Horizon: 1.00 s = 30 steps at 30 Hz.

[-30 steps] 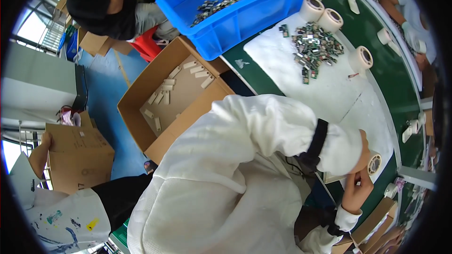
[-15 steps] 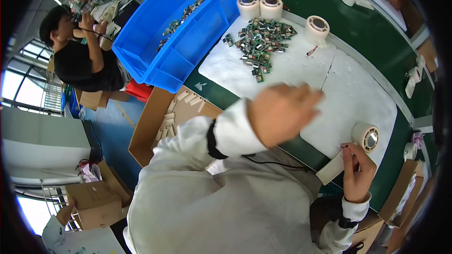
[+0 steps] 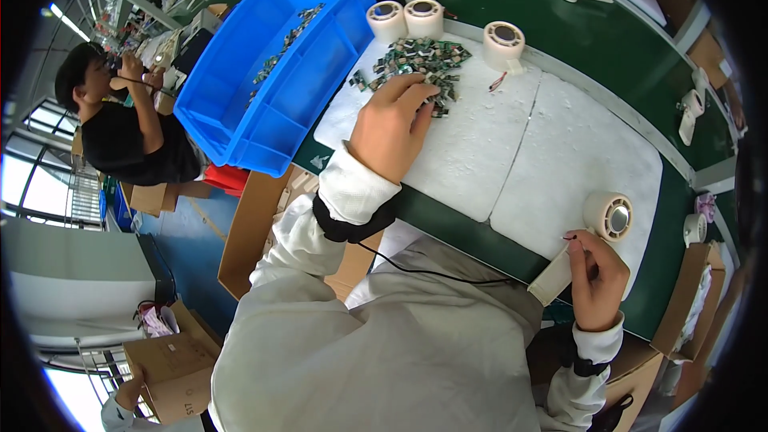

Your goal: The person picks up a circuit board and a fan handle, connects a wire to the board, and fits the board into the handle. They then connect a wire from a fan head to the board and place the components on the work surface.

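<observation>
My left hand (image 3: 392, 124) reaches out over the white pad (image 3: 512, 144) and its fingertips rest on the near edge of a pile of small green circuit parts (image 3: 416, 60); whether it grips one is hidden. My right hand (image 3: 596, 276) is near the pad's close right corner, fingers pinched on a strip of cream masking tape (image 3: 552, 278). That strip runs from a tape roll (image 3: 608, 216) standing just above the hand.
A blue bin (image 3: 272, 72) with more parts sits left of the pile. Three tape rolls (image 3: 424, 16) stand behind the pile. Open cardboard boxes (image 3: 248, 224) are below the table edge. Another person (image 3: 120, 124) sits at far left.
My left arm has stretched forward from in front of my chest to the pile of parts. The right hand has stayed by the tape roll. The view has tilted toward the table.
</observation>
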Each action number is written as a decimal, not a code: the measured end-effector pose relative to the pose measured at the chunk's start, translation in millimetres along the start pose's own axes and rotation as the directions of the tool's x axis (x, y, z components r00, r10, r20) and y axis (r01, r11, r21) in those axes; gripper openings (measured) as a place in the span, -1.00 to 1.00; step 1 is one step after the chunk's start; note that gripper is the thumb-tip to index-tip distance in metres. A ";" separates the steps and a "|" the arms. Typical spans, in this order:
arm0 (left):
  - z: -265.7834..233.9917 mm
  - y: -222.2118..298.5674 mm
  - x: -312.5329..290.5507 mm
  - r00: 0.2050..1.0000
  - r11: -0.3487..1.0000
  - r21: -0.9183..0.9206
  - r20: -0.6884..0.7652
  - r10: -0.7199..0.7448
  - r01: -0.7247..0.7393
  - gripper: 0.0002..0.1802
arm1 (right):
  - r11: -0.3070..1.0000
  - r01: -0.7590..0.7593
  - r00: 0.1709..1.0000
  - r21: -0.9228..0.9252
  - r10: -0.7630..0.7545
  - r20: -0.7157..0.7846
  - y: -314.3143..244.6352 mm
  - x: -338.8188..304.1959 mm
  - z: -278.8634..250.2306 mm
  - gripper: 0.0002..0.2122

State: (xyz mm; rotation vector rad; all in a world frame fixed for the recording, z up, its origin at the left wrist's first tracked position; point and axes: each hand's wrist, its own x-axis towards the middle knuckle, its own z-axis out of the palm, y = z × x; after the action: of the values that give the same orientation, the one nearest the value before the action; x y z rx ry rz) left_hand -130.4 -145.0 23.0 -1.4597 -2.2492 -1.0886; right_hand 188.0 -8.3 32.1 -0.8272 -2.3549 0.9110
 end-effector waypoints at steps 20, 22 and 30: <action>131.8 100.4 52.7 0.518 0.244 -0.563 0.824 0.229 0.789 -0.69 | 0.989 -0.090 0.988 0.118 0.103 -0.113 48.8 36.8 -10.5 -0.87; 129.3 103.9 53.0 0.531 0.198 -0.561 0.827 0.186 0.804 -0.68 | 0.985 -0.110 0.987 0.134 0.124 -0.101 51.7 40.6 -12.4 -0.88; 132.2 105.1 47.4 0.514 0.335 -0.607 0.792 0.331 0.720 -0.61 | 0.991 -0.074 0.987 0.115 0.089 -0.136 50.7 45.6 -11.4 -0.87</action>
State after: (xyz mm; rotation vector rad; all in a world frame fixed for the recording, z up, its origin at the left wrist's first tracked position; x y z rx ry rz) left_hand -37.6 2.8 5.9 -2.6395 -2.4780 -2.6139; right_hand 181.3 57.8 12.9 -0.9183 -2.1442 0.9723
